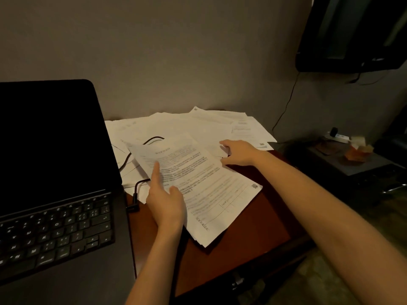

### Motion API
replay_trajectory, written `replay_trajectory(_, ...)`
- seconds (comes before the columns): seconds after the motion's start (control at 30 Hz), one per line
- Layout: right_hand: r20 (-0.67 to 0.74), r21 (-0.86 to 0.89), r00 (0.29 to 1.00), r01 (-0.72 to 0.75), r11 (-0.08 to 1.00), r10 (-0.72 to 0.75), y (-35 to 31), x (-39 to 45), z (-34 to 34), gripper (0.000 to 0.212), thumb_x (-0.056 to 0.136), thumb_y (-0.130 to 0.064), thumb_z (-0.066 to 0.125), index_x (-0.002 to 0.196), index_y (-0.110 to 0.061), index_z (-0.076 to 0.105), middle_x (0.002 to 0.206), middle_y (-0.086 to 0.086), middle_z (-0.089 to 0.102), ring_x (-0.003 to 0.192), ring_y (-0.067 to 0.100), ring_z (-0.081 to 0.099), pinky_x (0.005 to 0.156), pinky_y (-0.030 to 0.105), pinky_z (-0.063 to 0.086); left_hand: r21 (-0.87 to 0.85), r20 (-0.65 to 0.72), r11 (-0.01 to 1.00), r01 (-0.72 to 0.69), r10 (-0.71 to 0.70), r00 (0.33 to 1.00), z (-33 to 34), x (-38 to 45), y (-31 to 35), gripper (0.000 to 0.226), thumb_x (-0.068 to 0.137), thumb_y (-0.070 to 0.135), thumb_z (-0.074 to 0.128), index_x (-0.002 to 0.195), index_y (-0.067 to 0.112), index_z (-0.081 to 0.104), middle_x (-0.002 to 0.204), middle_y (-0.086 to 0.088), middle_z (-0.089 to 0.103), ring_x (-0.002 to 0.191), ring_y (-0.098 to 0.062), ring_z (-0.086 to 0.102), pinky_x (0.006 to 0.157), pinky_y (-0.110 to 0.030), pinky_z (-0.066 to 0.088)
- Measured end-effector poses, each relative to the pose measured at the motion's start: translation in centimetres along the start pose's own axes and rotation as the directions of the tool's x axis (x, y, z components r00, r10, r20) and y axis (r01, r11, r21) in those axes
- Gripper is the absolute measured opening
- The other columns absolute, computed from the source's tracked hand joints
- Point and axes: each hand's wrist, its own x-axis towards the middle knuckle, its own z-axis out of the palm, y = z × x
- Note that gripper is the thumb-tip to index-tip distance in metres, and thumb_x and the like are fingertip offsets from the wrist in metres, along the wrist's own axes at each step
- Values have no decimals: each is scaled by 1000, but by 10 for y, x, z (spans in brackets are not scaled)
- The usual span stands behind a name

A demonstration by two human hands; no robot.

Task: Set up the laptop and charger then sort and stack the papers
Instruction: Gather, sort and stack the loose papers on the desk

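An open dark laptop (55, 194) with a black screen stands at the left of the reddish-brown desk (253, 227). A black charger cable (135, 190) is plugged into its right side and loops back under the papers. My left hand (165, 199) holds the left edge of a small stack of printed sheets (209, 190), thumb on top and forefinger stretched across the text. My right hand (239, 151) reaches to the loose sheets behind and pinches the edge of one. More white papers (198, 126) lie spread against the wall.
A wall-mounted dark screen (352, 34) hangs at the upper right with a cable running down. A lower dark side table (352, 159) at the right carries a power strip, small boxes and a dark pad. The desk's right edge drops to the floor.
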Motion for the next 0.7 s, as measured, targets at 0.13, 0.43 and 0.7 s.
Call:
replay_trajectory(0.13,-105,-289,989,72,955,-106,2,3,-1,44,89,-36,53,129,-18,54,115,4,64,101,24,59,83,34,49,7,-48,1000,4,-4,999,0,3,2,52,93,-6,42,139,17,47,137,-3,52,118,-12,53,90,-19,45)
replay_trajectory(0.43,-278,-19,960,-26,999,20,3,1,5,23,96,-18,48,100,-15,70,105,4,66,96,26,57,73,32,43,64,-41,997,-52,55,998,2,4,-2,49,96,3,44,145,14,39,144,0,44,132,-13,41,105,-24,36)
replay_trajectory(0.7,-360,532,898,-23,847,251,12,-33,-34,27,98,-19,46,92,-1,65,91,11,59,83,21,48,75,28,35,6,-33,1000,-12,13,999,1,6,0,51,95,-1,39,144,11,39,145,-2,44,134,-16,40,108,-30,37)
